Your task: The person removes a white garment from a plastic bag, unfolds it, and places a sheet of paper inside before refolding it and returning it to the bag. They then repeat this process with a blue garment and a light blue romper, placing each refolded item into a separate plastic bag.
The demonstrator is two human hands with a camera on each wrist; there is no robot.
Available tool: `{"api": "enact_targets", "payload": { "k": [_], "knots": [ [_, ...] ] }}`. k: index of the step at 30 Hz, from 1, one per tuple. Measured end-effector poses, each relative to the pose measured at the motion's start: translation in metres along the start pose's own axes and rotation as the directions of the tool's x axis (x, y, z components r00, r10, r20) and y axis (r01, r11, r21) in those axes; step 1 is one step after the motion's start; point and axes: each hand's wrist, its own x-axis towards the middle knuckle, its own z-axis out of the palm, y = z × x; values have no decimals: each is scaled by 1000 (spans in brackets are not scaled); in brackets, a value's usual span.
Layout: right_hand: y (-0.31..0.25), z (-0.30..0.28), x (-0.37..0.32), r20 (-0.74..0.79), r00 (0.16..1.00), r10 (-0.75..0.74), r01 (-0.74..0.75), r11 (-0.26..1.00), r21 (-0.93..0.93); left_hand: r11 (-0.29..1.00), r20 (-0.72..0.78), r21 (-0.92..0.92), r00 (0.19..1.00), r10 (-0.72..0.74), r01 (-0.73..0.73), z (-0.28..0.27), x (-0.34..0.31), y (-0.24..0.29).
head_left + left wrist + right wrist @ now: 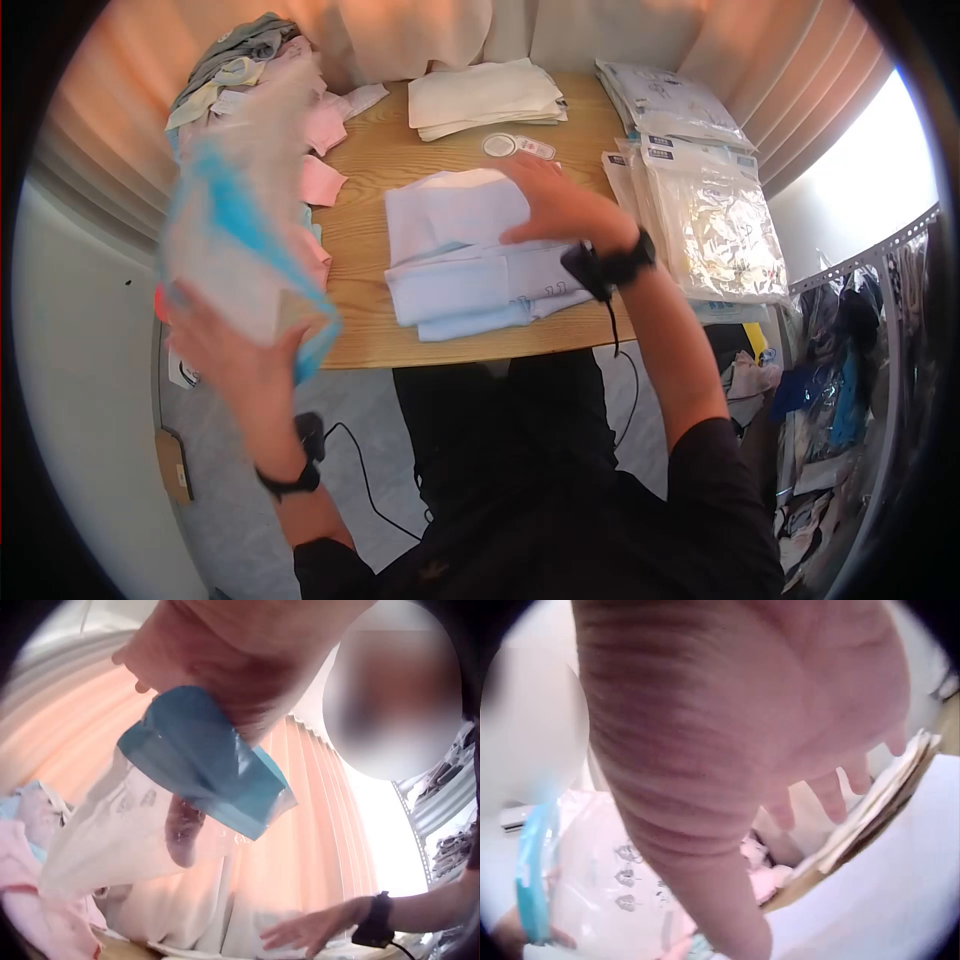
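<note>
In the head view, my left hand (235, 355) grips a clear plastic bag (245, 200) with a blue edge, blurred and raised over the table's left side. My right hand (565, 205) is spread over the right part of a folded pale blue garment (450, 285); whether it touches the cloth is unclear. The left wrist view has the bag's blue band (202, 765) below my left hand (225, 660), a digit showing through the clear plastic. Spread fingers of my right hand (742, 735) fill much of the right wrist view, with the bag (592, 877) beyond.
Behind the garment lie a stack of white sheets (485, 95) and a small tag (532, 148). Packaged bags (710, 220) are stacked at the right, and loose clothes (325, 125) at the left. Cables hang near both wrists. A rack (865, 250) with packed items stands far right.
</note>
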Motion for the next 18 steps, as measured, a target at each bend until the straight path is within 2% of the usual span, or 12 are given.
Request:
{"api": "enact_targets", "payload": {
  "k": [3,4,7,8,11,14,17,18],
  "knots": [
    [30,3,43,301,943,141,-138,990,-31,996,161,55,985,59,-68,46,6,30],
    [35,-2,55,463,876,135,-188,980,69,995,190,47,979,80,-90,60,6,39],
    [24,-13,64,546,823,157,-179,984,-13,990,266,-6,954,139,-143,62,9,63],
    [16,-15,61,514,833,203,-195,978,-70,986,291,-34,942,165,-162,62,10,68],
    [21,-8,45,358,908,217,-162,971,-176,964,225,-169,945,239,-204,76,9,71],
    [27,-18,33,405,863,302,-265,953,-146,943,216,-247,936,278,-223,85,4,73],
    [18,-37,20,526,732,432,-405,898,-174,919,129,-285,940,317,-271,93,-1,76],
    [23,-37,14,521,724,452,-435,885,-164,914,125,-293,937,326,-279,94,-2,77]
  ]
}}
